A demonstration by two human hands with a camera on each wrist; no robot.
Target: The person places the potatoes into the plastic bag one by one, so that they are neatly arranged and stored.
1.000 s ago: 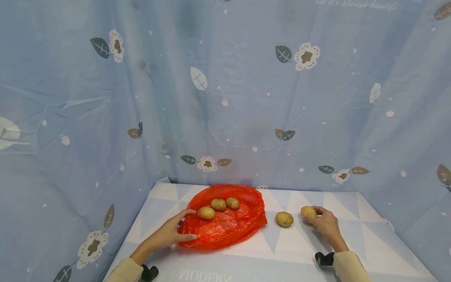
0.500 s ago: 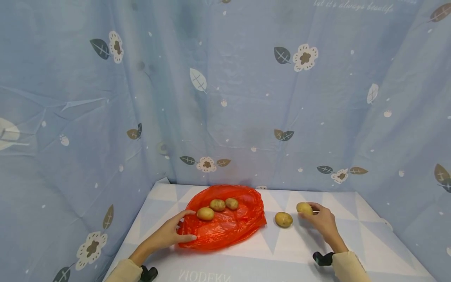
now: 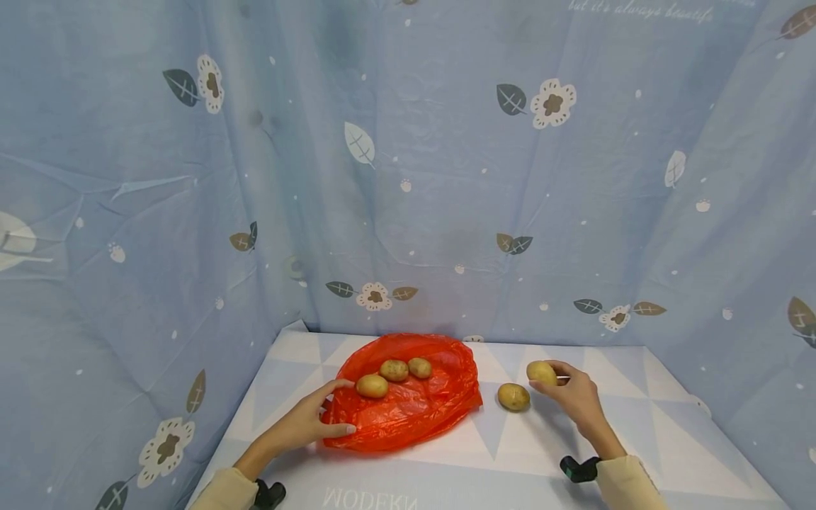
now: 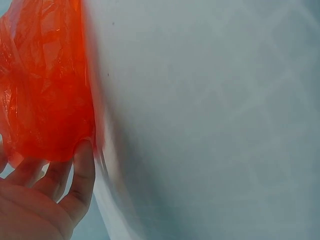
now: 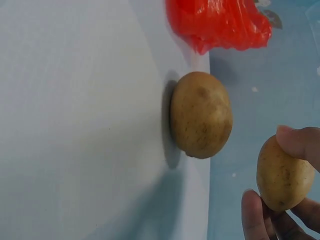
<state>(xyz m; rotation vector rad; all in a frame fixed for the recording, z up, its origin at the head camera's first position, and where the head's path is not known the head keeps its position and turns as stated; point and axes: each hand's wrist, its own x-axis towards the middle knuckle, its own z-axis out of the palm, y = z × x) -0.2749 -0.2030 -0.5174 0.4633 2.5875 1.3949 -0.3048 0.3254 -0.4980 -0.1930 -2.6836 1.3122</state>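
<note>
A red plastic bag [image 3: 433, 407] lies spread at the left centre of the table in the head view, with three potatoes on it, one of them a yellowish potato [image 3: 372, 386] near the left hand. The left hand [image 3: 307, 419] holds the bag's left edge, thumb and index finger spread across it; the left wrist view shows fingertips [image 4: 84, 150] pressed against the red plastic. To the right, the right hand [image 3: 579, 397] pinches another potato [image 5: 283, 177] between thumb and fingers, raised above the table. Beside it a loose potato [image 3: 513, 397] rests on the table.
The table [image 3: 472, 474] has a pale triangle-patterned cover. A blue floral curtain [image 3: 446, 177] encloses the back and both sides. Each wrist wears a black camera mount, such as the one on the right wrist [image 3: 580, 469].
The right hand has lifted its potato and moved left with it, toward the loose potato and the bag. The left hand and the bag have stayed in place.
</note>
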